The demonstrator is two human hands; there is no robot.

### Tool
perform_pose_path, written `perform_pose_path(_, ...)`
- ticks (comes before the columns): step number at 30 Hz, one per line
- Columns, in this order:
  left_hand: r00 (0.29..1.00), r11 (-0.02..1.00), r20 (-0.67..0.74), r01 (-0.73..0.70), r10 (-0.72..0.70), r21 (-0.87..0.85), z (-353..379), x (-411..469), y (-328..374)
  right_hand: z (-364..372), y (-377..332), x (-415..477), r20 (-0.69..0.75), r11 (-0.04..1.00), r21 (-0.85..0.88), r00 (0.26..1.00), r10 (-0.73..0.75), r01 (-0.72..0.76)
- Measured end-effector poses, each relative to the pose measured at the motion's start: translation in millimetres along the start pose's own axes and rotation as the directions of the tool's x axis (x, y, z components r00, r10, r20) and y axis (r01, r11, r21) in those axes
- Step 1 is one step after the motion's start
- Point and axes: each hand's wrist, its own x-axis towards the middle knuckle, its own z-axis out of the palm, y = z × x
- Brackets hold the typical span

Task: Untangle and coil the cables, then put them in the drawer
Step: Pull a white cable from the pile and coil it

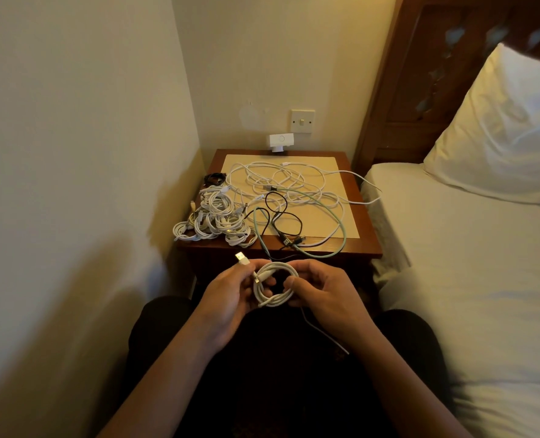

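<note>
A small white coiled cable (275, 284) is held between both hands, in front of the bedside table (365, 229). My left hand (227, 298) grips its left side, and the USB plug (241, 258) sticks up past the fingers. My right hand (322, 292) pinches the coil's right side. On the table's left lies a heap of white coiled cables (213, 221). Loose white cables (281, 178), a black cable (286, 216) and a pale green cable (335, 222) sprawl tangled across the top. The drawer is hidden behind my hands.
A wall runs close along the left. The bed (471, 263) with a white pillow (499, 131) lies to the right. A light switch (302, 121) and a small white device (279, 141) sit behind the table. A thin cable (322, 333) hangs below my right hand.
</note>
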Motion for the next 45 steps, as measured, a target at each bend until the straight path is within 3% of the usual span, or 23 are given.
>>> perform_pose_path(7,0.992,0.987,-0.086,-0.075,0.088,0.144,0,-3,-2,-4,0,1,0.066,0.997,-0.082,0.998,-0.009,0.014)
perform_pose_path(11,0.966,0.891,-0.078,-0.195,0.247,0.410,-4,-1,-10,-3,1,2,0.051,0.999,-0.052,0.999,0.008,-0.005)
perform_pose_path(18,0.991,0.784,0.088,-0.133,0.099,0.606,-7,-4,1,-1,4,2,0.029,0.989,-0.139,0.999,-0.038,0.041)
perform_pose_path(23,0.981,0.683,0.136,-0.196,0.141,0.703,-10,-4,1,-3,3,7,0.058,0.960,-0.266,0.995,-0.078,0.090)
perform_pose_path(28,0.982,0.813,0.187,-0.126,0.021,0.568,-16,-1,4,-2,4,12,0.075,0.957,-0.279,0.995,-0.065,0.084)
perform_pose_path(31,0.982,0.864,0.184,-0.063,-0.035,0.499,-15,-2,5,1,6,12,0.003,0.954,-0.291,0.997,-0.077,0.074)
perform_pose_path(36,0.983,0.840,0.185,-0.100,-0.001,0.534,-13,2,1,6,3,9,-0.037,0.943,-0.313,0.990,-0.133,0.115)
perform_pose_path(40,0.992,0.927,0.117,-0.083,0.043,0.365,-16,5,-1,5,-1,10,-0.006,0.937,-0.315,0.987,-0.162,0.152)
perform_pose_path(45,0.994,0.955,0.050,-0.110,0.100,0.277,-19,9,1,5,1,12,0.061,0.953,-0.298,0.997,-0.041,0.058)
